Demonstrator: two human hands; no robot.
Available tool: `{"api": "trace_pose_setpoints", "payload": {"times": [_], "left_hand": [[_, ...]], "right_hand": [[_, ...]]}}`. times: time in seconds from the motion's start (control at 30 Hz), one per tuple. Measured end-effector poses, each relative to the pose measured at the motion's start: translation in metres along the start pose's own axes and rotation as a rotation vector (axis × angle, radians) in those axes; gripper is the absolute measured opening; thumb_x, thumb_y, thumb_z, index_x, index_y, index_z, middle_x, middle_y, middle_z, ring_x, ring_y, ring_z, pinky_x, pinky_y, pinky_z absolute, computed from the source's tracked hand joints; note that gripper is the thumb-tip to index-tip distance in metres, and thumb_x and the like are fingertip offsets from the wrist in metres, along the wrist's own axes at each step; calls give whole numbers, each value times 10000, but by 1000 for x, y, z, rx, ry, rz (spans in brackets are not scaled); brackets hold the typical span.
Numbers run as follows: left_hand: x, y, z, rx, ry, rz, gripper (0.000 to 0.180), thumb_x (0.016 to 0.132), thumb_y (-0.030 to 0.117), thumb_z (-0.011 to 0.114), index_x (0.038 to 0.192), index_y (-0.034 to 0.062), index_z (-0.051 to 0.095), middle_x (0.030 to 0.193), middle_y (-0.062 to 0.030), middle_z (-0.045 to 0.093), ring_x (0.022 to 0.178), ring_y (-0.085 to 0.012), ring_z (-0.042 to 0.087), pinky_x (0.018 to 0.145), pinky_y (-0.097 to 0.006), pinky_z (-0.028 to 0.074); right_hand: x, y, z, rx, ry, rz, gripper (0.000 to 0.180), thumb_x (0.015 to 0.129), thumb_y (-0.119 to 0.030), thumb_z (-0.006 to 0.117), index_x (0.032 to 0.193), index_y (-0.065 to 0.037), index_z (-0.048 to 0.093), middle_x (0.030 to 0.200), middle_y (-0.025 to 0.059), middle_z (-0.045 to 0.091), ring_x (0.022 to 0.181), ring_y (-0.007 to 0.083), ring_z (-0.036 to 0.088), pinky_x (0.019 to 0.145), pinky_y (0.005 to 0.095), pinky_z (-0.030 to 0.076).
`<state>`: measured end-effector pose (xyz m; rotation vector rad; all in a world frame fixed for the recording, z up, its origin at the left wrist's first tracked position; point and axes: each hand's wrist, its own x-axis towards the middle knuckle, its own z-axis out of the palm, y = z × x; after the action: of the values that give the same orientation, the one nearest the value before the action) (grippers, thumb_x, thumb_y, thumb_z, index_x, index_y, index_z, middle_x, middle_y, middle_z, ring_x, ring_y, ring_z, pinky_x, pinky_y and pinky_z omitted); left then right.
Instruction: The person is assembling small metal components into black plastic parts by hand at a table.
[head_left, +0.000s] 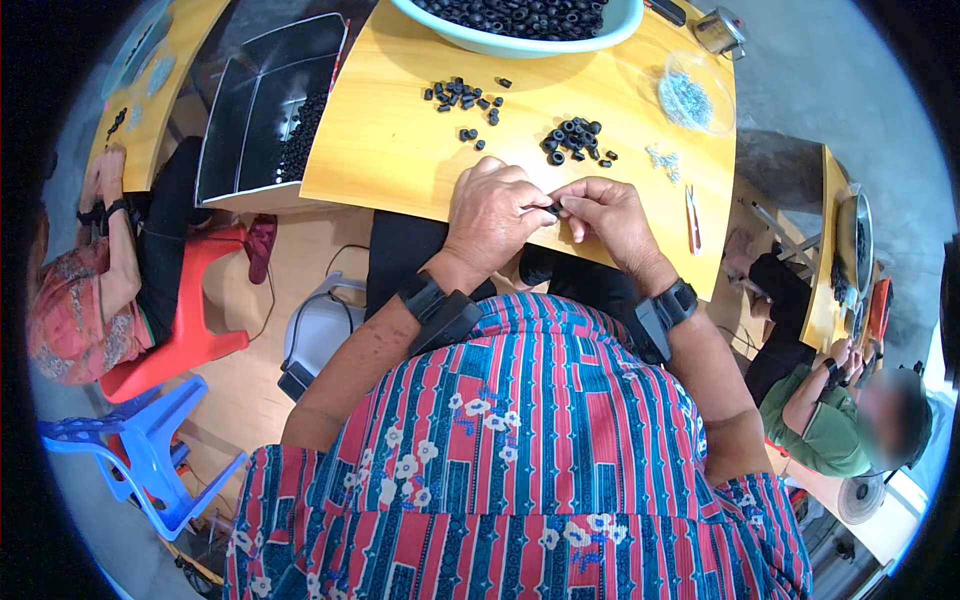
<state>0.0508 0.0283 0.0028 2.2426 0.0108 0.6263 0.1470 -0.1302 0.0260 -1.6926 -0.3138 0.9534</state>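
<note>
Yellow tabletop [385, 140] spreads ahead, a pale-blue basin [520, 49] at its far edge. Left hand [495, 215] and right hand [610, 215] meet near the front edge, a black pile [574, 130] just beyond; both pinch a small black piece [554, 208] (fingers hide which way its long axis points).

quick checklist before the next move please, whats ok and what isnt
1. Small black part gripped: ok, pinched at the fingertips of the left hand and right hand.
2. How the pieces in the fingers fit together: cannot tell, the fingertips cover most of them.
3. Black parts pile near the hands: ok, just beyond them on the table.
4. Loose silvery pieces at hand: ok, in a small heap right of that pile.
5. Pointed tool out of the fingers' way: ok, lying apart, right of the right hand.
</note>
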Motion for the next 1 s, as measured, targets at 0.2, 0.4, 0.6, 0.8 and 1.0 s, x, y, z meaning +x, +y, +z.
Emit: {"api": "trace_pose_setpoints", "payload": {"times": [0.2,0.4,0.6,0.8,1.0], "left_hand": [[-1,2,0,24,-68,-73,144,617,249,753,679,130,699,719,1,622,782,-222,530,732,-364,408],[-1,2,3,60,-65,-98,149,621,251,760,687,133,699,730,7,626,808,-219,533,752,-367,406],[4,-1,4,32,5,-7,153,595,204,768,664,97,683,675,-24,616,716,-239,532,659,-361,430],[4,-2,2,33,-51,-11,141,616,212,752,670,104,680,706,-7,627,741,-231,547,688,-363,425],[4,-3,2,58,-68,-26,154,618,230,750,679,103,688,687,-12,625,738,-228,548,681,-359,426]], "right_hand": [[-11,5,12,-74,119,-42,121,863,-52,621,946,25,661,722,16,626,565,47,529,531,180,446],[-12,11,20,-112,216,-139,96,822,-30,623,876,41,659,700,61,645,576,93,577,531,229,465],[-8,24,26,-212,337,-309,60,835,-22,593,837,10,644,673,76,606,544,113,568,522,251,465],[-6,25,24,-230,317,-346,71,859,-36,574,863,12,627,645,69,589,539,102,560,509,248,460],[-8,20,22,-50,252,-225,91,882,-39,559,877,13,634,632,40,593,551,79,561,518,219,471]]}}
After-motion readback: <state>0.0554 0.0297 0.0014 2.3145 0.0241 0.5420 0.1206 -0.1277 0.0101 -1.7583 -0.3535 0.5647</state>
